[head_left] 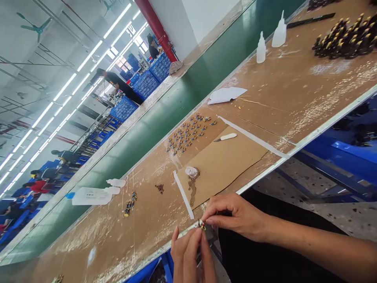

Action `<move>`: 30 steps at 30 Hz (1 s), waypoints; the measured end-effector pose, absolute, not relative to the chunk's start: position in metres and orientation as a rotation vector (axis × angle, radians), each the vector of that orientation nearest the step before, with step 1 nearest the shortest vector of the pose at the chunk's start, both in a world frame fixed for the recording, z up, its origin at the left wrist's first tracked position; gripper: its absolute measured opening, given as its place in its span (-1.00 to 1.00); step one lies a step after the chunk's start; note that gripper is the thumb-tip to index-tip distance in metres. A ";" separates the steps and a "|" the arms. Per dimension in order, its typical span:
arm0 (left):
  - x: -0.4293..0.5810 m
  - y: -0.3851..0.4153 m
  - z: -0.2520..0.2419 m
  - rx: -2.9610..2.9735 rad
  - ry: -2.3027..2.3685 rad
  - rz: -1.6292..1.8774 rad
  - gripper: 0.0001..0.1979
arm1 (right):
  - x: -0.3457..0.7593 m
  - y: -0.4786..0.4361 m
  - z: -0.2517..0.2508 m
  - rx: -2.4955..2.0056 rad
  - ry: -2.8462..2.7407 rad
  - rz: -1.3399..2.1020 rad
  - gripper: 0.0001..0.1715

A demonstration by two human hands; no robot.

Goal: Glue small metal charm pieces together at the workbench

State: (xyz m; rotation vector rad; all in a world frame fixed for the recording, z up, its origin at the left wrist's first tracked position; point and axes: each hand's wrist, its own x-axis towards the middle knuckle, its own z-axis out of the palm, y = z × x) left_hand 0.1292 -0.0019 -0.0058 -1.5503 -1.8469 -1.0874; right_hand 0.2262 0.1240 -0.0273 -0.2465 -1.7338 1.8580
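Note:
A tiny painted figurine (203,225), with yellow, red and dark parts, is pinched between my fingertips at the table's front edge. My left hand (191,251) grips it from below with thumb and fingers. From the right, my right hand (235,216) closes thumb and forefinger on its upper part; fine detail is hidden by the fingers. Just beyond lies a cardboard sheet (226,165) carrying a small white-topped pot (192,172) with a wet brown smear and a white-handled knife (226,137). Many similar small figures (190,133) stand in rows behind it.
To the left are a clear bottle (91,196), a few figures (129,204) and a small brown pile (160,188). Squeeze bottles (261,49), white paper (226,95) and dark yellow-tipped pieces (347,39) occupy the right. A green conveyor belt (188,90) runs behind; people work beyond.

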 end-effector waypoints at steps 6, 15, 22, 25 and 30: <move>0.140 0.001 -0.002 -1.537 -1.784 -0.982 -0.89 | 0.232 0.126 -0.027 -0.137 -1.744 1.811 -0.79; 0.140 0.000 -0.006 -1.600 -1.674 -0.907 -0.87 | 0.233 0.129 -0.033 -0.009 -1.767 1.613 -0.84; 0.140 -0.002 -0.006 -1.562 -1.767 -1.016 -0.86 | 0.234 0.130 -0.028 -0.011 -1.796 1.607 -0.83; 0.143 -0.005 -0.010 -1.380 -2.038 -1.326 -0.93 | 0.234 0.129 -0.025 -0.156 -1.812 1.769 -0.79; 0.146 -0.012 -0.015 -1.009 -2.398 -1.660 -0.82 | 0.233 0.125 -0.024 -0.305 -1.704 2.011 -0.76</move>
